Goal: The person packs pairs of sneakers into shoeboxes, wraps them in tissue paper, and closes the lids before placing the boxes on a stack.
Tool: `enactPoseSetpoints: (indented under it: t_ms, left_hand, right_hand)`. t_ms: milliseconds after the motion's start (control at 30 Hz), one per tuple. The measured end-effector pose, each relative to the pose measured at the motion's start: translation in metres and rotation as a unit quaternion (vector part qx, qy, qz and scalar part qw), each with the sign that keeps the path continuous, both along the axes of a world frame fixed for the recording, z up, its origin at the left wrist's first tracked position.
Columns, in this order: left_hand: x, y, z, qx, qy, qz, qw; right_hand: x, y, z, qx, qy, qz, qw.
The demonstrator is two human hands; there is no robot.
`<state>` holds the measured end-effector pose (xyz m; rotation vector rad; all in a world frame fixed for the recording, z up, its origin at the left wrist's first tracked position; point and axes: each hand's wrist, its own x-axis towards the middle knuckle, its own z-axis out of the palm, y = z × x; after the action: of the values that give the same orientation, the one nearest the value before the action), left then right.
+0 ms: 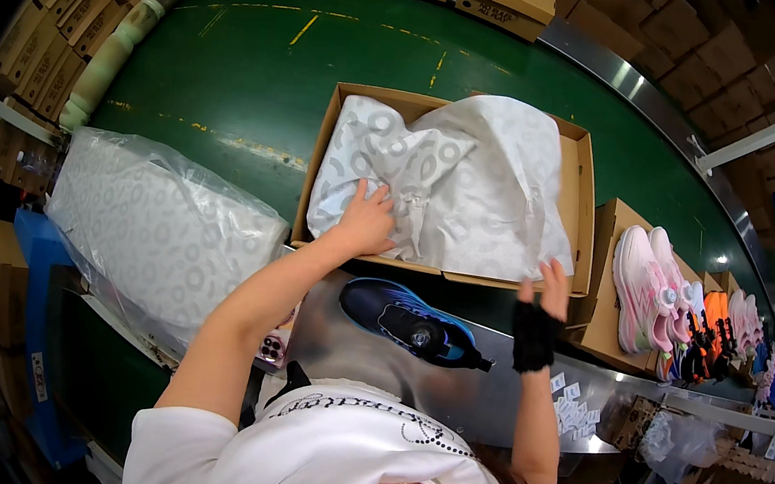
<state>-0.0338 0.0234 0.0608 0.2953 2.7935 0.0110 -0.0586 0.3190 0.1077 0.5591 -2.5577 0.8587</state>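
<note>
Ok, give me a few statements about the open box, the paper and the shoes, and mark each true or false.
1. The open brown cardboard box on the green conveyor belt holds white patterned tissue paper. True.
2. The left hand rests on that paper. True.
3. The dark blue sports shoe lies inside the box. False: it lies outside, on the metal ledge near the person.
4. The right hand is bare at the wrist. False: it wears a black wrist wrap.
5. Pink shoes lie to the right. True.
</note>
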Motion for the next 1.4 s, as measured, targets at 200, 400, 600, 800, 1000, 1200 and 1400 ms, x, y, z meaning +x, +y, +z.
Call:
enactPoseSetpoints:
  t_ms: [200, 400, 600, 800, 1000, 1200, 1400]
  left_hand:
    - [0.017, 0.019, 0.031, 0.428, 0.129, 0.145, 0.883]
    - [0.112, 0.037, 0.023, 0.36, 0.086, -0.014, 0.929]
    - [0.106, 0.015, 0.07, 0.662, -0.065, 0.29, 0.688]
    - [0.068, -0.014, 0.087, 0.687, 0.06, 0.303, 0.658]
    - [0.015, -0.035, 0.059, 0.778, 0.007, 0.371, 0.508]
    - [-0.041, -0.012, -0.015, 0.801, -0.028, 0.485, 0.349]
    - [-0.044, 0.002, -0.006, 0.706, -0.18, 0.523, 0.443]
  right_hand:
    - [0.08, 0.085, -0.082, -0.217, -0.452, -0.008, 0.865]
    - [0.091, 0.017, -0.038, -0.273, -0.636, 0.052, 0.72]
    - [0.057, -0.02, 0.012, -0.405, -0.567, 0.268, 0.665]
    - [0.046, -0.026, 0.004, -0.319, -0.552, 0.22, 0.738]
    - [0.049, -0.018, -0.01, -0.289, -0.557, 0.167, 0.761]
    - [0.043, -0.013, -0.023, -0.33, -0.534, 0.115, 0.77]
    - [0.019, -0.062, -0.021, -0.489, -0.533, -0.056, 0.688]
